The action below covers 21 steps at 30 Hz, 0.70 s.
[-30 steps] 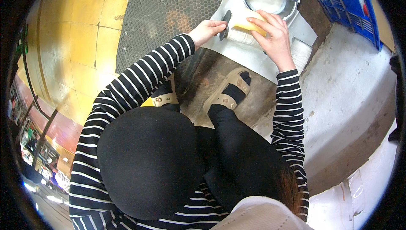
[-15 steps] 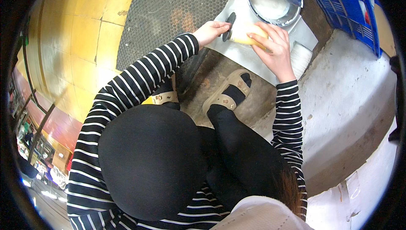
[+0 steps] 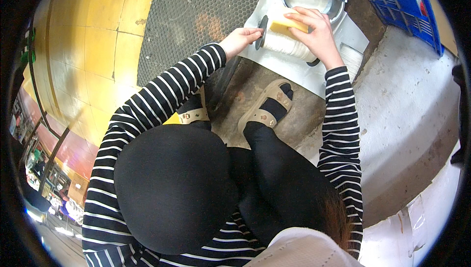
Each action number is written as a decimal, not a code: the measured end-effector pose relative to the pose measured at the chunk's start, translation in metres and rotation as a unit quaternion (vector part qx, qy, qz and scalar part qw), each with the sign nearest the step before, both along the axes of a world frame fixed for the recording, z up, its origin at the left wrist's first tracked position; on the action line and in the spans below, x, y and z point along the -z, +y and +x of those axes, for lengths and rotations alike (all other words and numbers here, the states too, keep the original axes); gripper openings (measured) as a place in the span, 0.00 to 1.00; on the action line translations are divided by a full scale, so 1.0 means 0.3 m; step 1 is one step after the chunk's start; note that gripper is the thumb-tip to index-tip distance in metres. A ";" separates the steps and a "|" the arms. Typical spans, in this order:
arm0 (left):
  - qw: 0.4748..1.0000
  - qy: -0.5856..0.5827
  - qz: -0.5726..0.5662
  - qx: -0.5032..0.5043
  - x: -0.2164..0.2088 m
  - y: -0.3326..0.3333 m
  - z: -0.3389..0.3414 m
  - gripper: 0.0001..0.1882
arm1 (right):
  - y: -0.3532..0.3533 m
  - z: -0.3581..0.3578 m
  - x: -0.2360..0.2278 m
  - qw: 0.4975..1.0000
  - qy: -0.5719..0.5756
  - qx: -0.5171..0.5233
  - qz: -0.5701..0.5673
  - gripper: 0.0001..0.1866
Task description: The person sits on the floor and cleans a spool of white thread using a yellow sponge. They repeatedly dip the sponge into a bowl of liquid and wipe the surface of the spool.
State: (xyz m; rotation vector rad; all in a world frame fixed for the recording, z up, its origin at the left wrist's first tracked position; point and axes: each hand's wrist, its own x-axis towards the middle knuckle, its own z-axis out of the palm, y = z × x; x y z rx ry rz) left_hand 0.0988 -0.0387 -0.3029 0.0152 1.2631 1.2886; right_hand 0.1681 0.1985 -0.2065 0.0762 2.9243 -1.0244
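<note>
My left hand (image 3: 239,40) pinches the black end flange (image 3: 262,32) of a spool wound with white cord (image 3: 287,47). The spool lies on its side over a pale sheet (image 3: 310,81), and a small dark bit of its other end shows below my right wrist. A yellow sponge (image 3: 283,23) is in my right hand (image 3: 320,32), gripped between thumb and fingers and resting against the top of the winding. Just beyond sits a round container (image 3: 342,11) with whitish liquid inside; my right fingers partly overlap its near rim.
A ribbed white bundle (image 3: 350,61) lies at the sheet's right. Farther right stands a blue plastic crate (image 3: 392,7). A dark honeycomb-textured mat (image 3: 189,26) covers yellow tiles (image 3: 93,46) at the left. My sandalled foot (image 3: 267,107) is close to the sheet's near edge.
My right hand has shifted with the sponge up toward the container, uncovering more of the wound cord. The left hand has moved slightly left, still on the flange.
</note>
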 end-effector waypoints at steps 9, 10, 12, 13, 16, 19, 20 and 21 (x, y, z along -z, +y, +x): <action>0.999 0.030 -0.025 0.028 -0.003 -0.018 0.018 0.22 | 0.050 -0.014 0.040 0.991 -0.046 -0.066 -0.106 0.17; 0.999 0.028 -0.022 0.022 -0.005 -0.021 0.023 0.22 | 0.048 -0.025 0.055 0.993 -0.052 -0.043 -0.100 0.17; 0.999 0.028 -0.019 0.017 -0.011 -0.022 0.030 0.23 | 0.041 -0.047 0.082 0.996 -0.046 -0.009 -0.071 0.17; 0.999 0.023 -0.023 0.010 -0.016 -0.021 0.030 0.23 | 0.041 -0.051 0.088 0.996 -0.034 -0.017 -0.086 0.17; 1.000 0.008 -0.022 0.006 -0.032 -0.016 0.022 0.22 | 0.046 -0.045 0.080 0.995 -0.037 -0.028 -0.089 0.16; 0.997 0.008 -0.065 0.030 -0.046 -0.018 0.015 0.21 | 0.057 -0.015 0.046 0.993 -0.032 -0.073 -0.087 0.16; 0.998 0.003 -0.062 0.025 -0.050 -0.021 0.017 0.21 | 0.055 -0.008 0.040 0.992 -0.035 -0.086 -0.090 0.16; 0.998 -0.002 -0.057 0.022 -0.052 -0.025 0.022 0.21 | 0.051 -0.004 0.038 0.990 -0.039 -0.099 -0.092 0.16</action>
